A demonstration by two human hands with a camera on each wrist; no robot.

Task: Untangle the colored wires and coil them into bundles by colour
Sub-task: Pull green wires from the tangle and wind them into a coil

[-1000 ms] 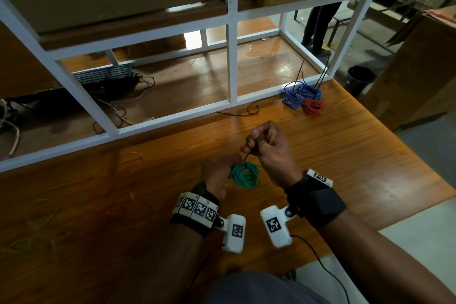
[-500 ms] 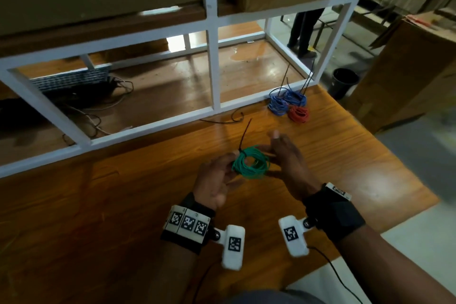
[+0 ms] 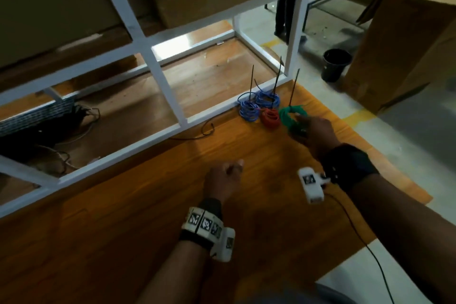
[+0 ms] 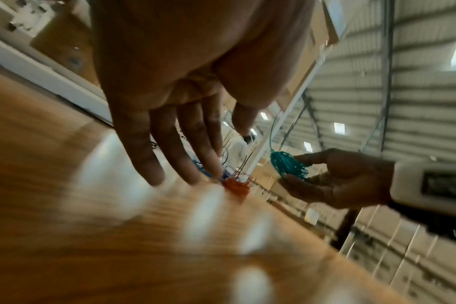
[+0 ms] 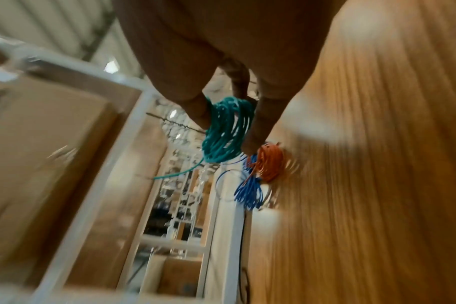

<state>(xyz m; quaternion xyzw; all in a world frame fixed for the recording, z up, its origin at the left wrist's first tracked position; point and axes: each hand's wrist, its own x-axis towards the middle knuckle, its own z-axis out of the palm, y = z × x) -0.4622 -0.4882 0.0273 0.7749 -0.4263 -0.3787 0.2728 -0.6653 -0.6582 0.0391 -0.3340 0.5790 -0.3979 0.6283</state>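
A green coil [image 3: 291, 116], bound with a black tie, hangs pinched in the right hand [image 3: 314, 132] just beside the red coil [image 3: 270, 117] and two blue coils [image 3: 256, 105] at the desk's [image 3: 123, 242] far edge. Setting it down flat, close by but not overlapping the red one, would likely keep colours apart. The left hand [image 3: 223, 181] rests empty, fingers relaxed.
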